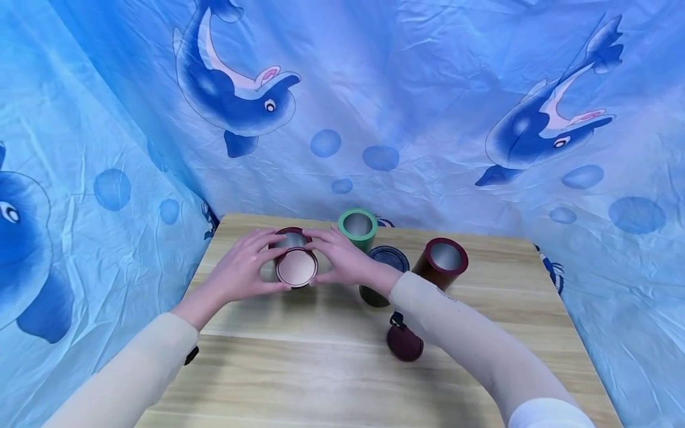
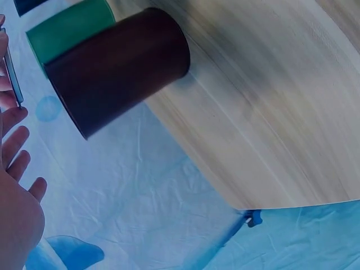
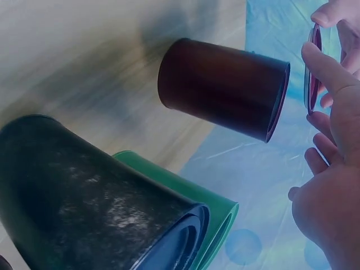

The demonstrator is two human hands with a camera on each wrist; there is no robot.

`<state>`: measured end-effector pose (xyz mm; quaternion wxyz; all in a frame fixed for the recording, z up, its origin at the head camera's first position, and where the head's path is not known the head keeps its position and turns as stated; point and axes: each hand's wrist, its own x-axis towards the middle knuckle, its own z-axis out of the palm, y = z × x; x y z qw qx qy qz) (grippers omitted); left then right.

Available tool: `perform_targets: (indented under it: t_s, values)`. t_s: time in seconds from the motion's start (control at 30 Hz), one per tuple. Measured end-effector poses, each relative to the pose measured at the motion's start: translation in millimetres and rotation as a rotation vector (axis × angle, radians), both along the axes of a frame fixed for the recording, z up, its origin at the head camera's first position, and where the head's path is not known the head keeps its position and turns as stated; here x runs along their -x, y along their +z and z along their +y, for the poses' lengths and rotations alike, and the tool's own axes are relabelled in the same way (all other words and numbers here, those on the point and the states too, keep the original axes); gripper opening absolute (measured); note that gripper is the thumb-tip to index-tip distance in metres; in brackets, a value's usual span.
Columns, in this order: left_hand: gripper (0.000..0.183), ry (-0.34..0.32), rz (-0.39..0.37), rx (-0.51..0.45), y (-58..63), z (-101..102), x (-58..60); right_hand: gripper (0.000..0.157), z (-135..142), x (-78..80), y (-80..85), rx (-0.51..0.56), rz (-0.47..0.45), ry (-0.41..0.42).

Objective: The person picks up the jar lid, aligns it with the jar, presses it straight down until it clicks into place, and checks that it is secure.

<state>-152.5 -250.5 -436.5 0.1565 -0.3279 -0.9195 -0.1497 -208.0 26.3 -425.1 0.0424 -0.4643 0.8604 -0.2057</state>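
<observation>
Pale-sleeved forearms (image 1: pixel 134 368) angle inward, both hands (image 1: pixel 241 267) (image 1: pixel 342 258) pinching a round lid (image 1: pixel 297 267) above a maroon can (image 3: pixel 222 90).

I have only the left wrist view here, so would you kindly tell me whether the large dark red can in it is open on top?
Observer: It is open; the head view shows the silvery inside of that dark red can.
Operator: Thank you. What does the flat face of the thin lid look like?
Observer: In the head view, the lid shows a pale face with a dark rim, between the left hand and the right hand.
Operator: Is there another lid around?
Observer: Yes, a dark red one with a black loop lies on the wooden table, closer to the person than the cans.
</observation>
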Motion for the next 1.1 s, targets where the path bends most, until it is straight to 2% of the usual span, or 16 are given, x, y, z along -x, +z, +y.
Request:
perform_targets:
  t_s: [0.3, 0.67, 1.1]
  values:
    - [0.081, 0.06, -0.085, 0.006, -4.6, -9, 11.1, 0.072, -11, 16.0, 0.1, -0.05, -0.033, 0.0]
    - [0.076, 0.115, -0.122, 0.013, -7.6, -19, 25.1, 0.069, -22, 33.8, 0.8, -0.072, -0.115, -0.037]
    - [0.061, 0.128, -0.153, 0.03, -12.7, -33, 39.1, 0.065, -38, 47.8, -2.6, -0.106, -0.169, -0.093]
